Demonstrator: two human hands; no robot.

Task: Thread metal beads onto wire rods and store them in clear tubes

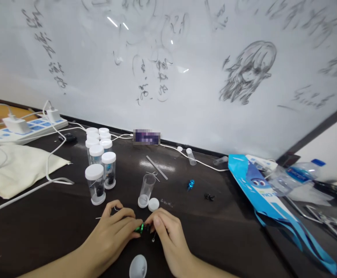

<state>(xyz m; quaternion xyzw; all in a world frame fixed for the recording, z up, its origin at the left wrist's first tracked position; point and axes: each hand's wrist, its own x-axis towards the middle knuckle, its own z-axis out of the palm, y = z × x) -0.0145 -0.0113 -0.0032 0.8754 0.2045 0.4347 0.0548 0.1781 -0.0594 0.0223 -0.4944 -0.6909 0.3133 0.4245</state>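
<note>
My left hand point(118, 226) is closed around a small shiny green metallic part point(140, 228), mostly hidden by the fingers. A thin wire sticks out behind that hand. My right hand point(167, 231) pinches a small dark piece point(147, 227) against the green part's right end. Below its fingertips shows a thin pin with a tiny ring point(153, 238). Just beyond the hands, an uncapped clear tube point(147, 189) stands tilted in view, beside a white cap point(154, 204). Nearest me lies a translucent white dome-shaped piece point(138, 266).
Several white-capped clear jars point(95, 185) stand at left. A blue metallic part point(191, 184) and black bits point(209, 197) lie right of centre. Further right are a blue bag point(249, 185) and a bottle point(301, 173). Cables, a power strip point(35, 129) and cream cloth point(18, 166) occupy the left.
</note>
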